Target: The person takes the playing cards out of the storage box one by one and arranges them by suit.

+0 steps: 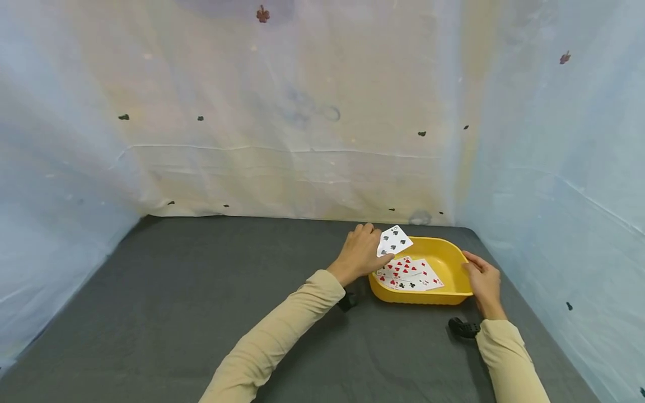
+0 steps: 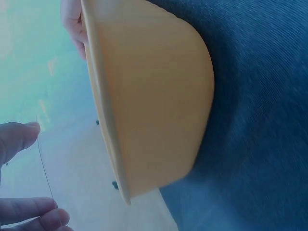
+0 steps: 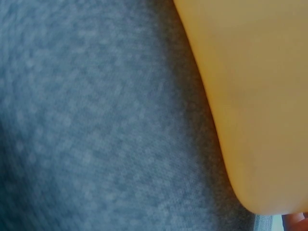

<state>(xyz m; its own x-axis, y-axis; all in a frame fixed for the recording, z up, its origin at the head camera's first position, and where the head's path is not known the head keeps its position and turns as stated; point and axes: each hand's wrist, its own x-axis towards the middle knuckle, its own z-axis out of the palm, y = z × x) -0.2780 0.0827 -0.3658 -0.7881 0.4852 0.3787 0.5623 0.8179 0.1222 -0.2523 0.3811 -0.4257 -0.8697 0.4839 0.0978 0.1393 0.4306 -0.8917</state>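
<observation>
The left hand (image 1: 361, 253) pinches one playing card with black spades (image 1: 395, 240) between its thumb and fingers, and this card is above the left end of the yellow tub (image 1: 449, 262). The right hand (image 1: 485, 282) grips the rim of the tub at its right end. Inside the tub, several other cards (image 1: 410, 275), red and black, lie overlapping, near the left side. The tub stands on a dark grey cloth (image 1: 151, 302); behind it hangs a pale, stained sheet (image 1: 302, 73).

Two hands (image 1: 359, 253) (image 1: 486, 284), one tub (image 1: 423, 297), several cards (image 1: 395, 241)
</observation>
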